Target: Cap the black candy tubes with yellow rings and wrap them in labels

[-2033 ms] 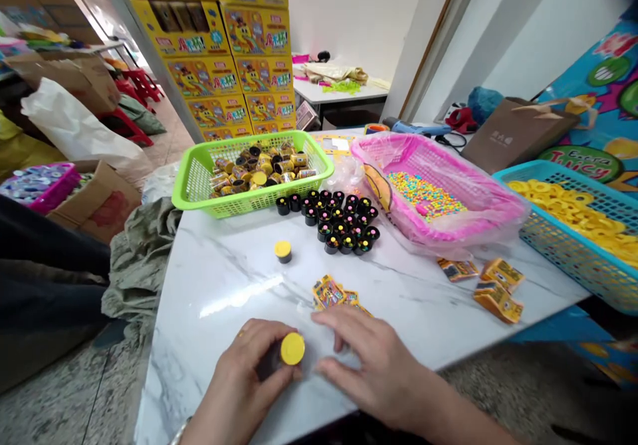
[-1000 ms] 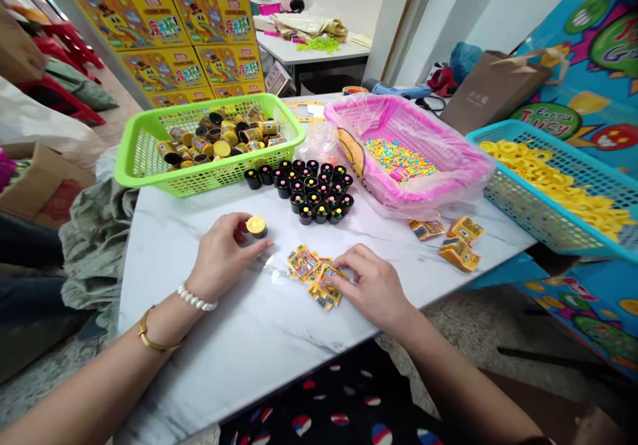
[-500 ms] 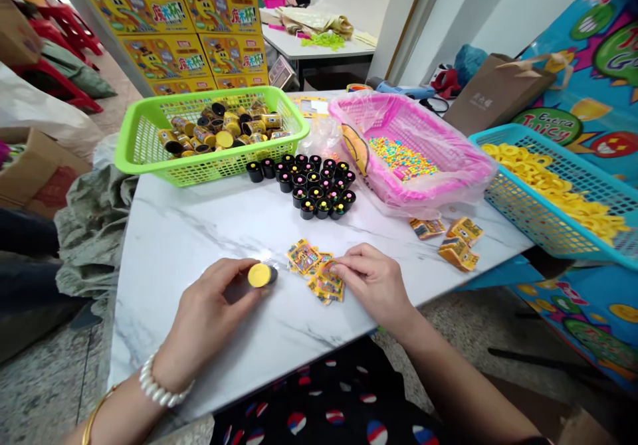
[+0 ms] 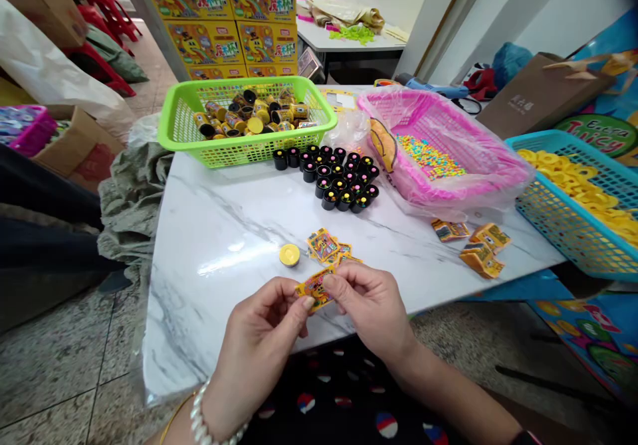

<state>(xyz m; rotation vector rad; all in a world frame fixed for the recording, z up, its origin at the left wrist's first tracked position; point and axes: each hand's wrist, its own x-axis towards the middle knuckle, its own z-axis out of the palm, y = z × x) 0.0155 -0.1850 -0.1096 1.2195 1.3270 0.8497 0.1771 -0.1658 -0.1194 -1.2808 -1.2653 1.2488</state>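
Near the table's front edge, a printed yellow-orange label (image 4: 316, 287) is stretched between my two hands. My left hand (image 4: 266, 322) pinches its left end, and my right hand (image 4: 371, 305) grips its right end. Just beyond them lies a small pile of similar labels (image 4: 323, 244). A cup with a yellow lid (image 4: 289, 255) stands by itself to the left of the pile. Farther back, several small open black cups (image 4: 345, 197) stand in a cluster with coloured candy beads in them.
A green basket (image 4: 244, 156) holds labelled cups. The plastic-lined pink basket (image 4: 438, 196) contains candy beads, and yellow rings fill a blue basket (image 4: 553, 232) at right. Folded label stacks (image 4: 482, 259) lie on the table's right side. Yellow cartons (image 4: 264, 40) are stacked behind.
My left hand has let go of the yellow-lidded cup, now standing on the table. It has moved right to the label, which my right hand has lifted off the pile. The view has shifted left.
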